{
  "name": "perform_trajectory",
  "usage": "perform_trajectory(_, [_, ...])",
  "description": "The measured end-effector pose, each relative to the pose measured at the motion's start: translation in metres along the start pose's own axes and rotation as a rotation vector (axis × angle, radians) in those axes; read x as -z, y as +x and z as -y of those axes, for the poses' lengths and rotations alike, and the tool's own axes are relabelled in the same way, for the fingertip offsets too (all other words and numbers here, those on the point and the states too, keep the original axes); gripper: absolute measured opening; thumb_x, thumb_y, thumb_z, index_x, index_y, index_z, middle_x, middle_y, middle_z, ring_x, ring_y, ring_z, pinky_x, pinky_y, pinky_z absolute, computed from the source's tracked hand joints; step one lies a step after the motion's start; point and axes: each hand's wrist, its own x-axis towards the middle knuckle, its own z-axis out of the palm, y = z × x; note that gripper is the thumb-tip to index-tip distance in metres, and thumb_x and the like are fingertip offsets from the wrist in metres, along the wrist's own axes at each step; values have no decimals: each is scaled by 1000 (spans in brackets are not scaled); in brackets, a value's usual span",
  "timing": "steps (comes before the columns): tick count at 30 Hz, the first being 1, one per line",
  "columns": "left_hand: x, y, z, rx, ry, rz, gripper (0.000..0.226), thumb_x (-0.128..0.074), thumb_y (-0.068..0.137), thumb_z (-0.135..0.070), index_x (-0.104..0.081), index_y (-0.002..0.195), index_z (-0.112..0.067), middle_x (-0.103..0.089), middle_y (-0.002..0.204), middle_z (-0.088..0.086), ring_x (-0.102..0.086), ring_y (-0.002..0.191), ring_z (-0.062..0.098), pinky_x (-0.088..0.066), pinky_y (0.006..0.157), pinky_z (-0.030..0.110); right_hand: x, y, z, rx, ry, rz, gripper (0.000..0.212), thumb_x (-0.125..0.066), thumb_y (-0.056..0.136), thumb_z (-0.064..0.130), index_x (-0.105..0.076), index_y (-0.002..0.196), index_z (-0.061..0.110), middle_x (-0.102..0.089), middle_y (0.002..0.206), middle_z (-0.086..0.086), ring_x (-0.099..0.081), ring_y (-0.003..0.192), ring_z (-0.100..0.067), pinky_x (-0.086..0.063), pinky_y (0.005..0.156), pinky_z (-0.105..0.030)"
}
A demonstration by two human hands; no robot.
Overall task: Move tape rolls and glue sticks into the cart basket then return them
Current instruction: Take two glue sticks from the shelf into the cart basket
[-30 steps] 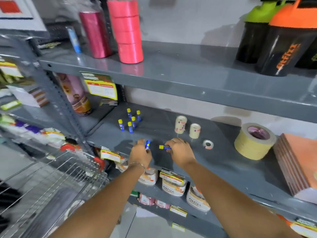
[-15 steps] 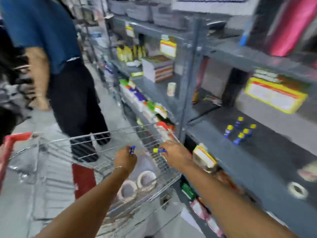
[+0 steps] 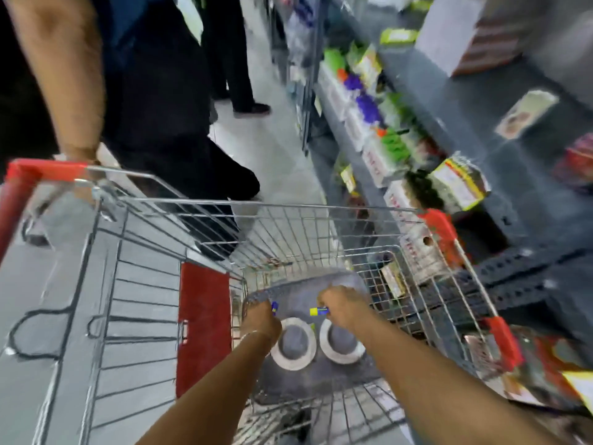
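Observation:
Both my hands are down inside the wire cart basket [image 3: 321, 208]. My left hand [image 3: 261, 317] is closed around a blue and yellow glue stick [image 3: 274, 308], of which only the tip shows. My right hand [image 3: 341, 306] grips a second glue stick [image 3: 319, 311], its yellow cap pointing left. Just below my hands, two white tape rolls [image 3: 293, 343] [image 3: 341, 342] lie flat side by side on the grey basket floor [image 3: 308, 284].
Another person [image 3: 154, 91] in dark trousers stands right behind the cart, one arm near its red handle [image 3: 41, 170]. Grey shelves [image 3: 481, 123] with packaged goods run along the right. The red child-seat flap [image 3: 203, 326] sits left of my hands.
I have turned from the shelf to the cart. Both hands carried the glue sticks from the shelf over the basket rim and down to its floor above the tape rolls.

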Motion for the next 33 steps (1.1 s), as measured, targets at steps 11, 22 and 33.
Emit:
perform_trajectory(11, [-46, 74, 47, 65, 9, -65, 20, -57, 81, -10, -68, 97, -4, -71, 101, 22, -65, 97, 38, -51, 80, 40, -53, 86, 5, 84, -97, 33, 29, -59, 91, 20, -57, 119, 16, -67, 121, -10, -64, 113, -29, -51, 94, -39])
perform_trajectory(22, [-16, 51, 2, -79, 19, -14, 19, -57, 75, -6, -66, 91, -11, -68, 106, 21, -63, 103, 37, -50, 82, 35, -1, 28, -6, -17, 210, -174, 26, -61, 89, 9, -65, 114, 15, -69, 115, -14, -65, 109, -35, -52, 89, -37])
perform_trajectory(33, [23, -174, -213, -866, -21, -215, 20, -56, 81, -9, -68, 94, -20, -72, 95, 15, -68, 87, 35, -52, 75, 37, 56, -297, -58, -161, 314, -716, 28, -54, 92, 15, -61, 120, 13, -66, 113, -15, -63, 104, -34, -52, 87, -43])
